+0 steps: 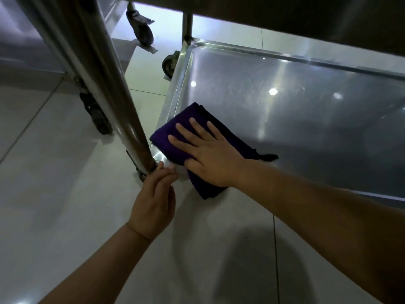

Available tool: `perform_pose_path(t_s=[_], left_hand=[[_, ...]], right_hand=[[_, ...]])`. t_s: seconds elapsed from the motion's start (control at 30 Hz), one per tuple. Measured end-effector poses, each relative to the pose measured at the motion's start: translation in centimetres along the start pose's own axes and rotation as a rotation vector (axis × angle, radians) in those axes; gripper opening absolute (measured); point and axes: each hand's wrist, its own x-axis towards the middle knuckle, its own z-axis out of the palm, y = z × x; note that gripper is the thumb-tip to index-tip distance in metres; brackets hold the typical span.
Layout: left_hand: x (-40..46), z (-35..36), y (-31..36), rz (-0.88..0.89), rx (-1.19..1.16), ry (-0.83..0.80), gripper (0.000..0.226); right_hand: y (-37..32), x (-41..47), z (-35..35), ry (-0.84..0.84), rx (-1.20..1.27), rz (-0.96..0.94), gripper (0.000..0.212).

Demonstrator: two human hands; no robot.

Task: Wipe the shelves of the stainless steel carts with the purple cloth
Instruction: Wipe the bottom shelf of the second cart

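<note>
— While the right hand lies flat with its fingers straight and spread, what is under it?

— It presses the purple cloth onto the bottom shelf of a stainless steel cart, at the shelf's near left corner. The palm and all the fingers rest on the fabric; nothing is curled round it.

— And the left hand?

— It reaches to the foot of the cart's upright post, its fingertips touching the corner where the post meets the shelf. The fingers are loosely bent; whether they grip the post cannot be told from this angle.

— Where exactly does the cloth lie?

— Folded, it spreads from beneath the right palm toward the shelf's left rim, and one end hangs over the near edge, just beside the left fingertips. A dark tag sticks out on its right side.

— What about the surroundings?

— The shelf is a shallow tray with a raised rim, and ceiling lights show on it as bright spots. An upper shelf shades the top of the view. Castor wheels stand on a pale tiled floor, and a second cart is at the left.
</note>
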Motion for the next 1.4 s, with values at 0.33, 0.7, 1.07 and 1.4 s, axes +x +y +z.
perform_pose_path(t_s=[0.33, 0.7, 1.07, 1.4], left_hand=[[-0.6, 1.3, 1.1, -0.011, -0.078, 0.104, 0.039], [-0.3, 1.6, 0.7, 0.017, 0.109, 0.066, 0.033], [-0.3, 1.1, 0.5, 0.078, 0.067, 0.029, 0.043], [0.3, 1.4, 0.7, 0.186, 0.156, 0.050, 0.028]], right_hand=[[1.6, -7.4, -0.4, -0.101, 0.129, -0.102, 0.057], [8.3, 7.6, -2.0, 0.025, 0.021, 0.147, 0.061], [4.2, 3.9, -0.7, 0.037, -0.052, 0.208, 0.061], [8.2, -5.6, 0.3, 0.008, -0.074, 0.043, 0.057]])
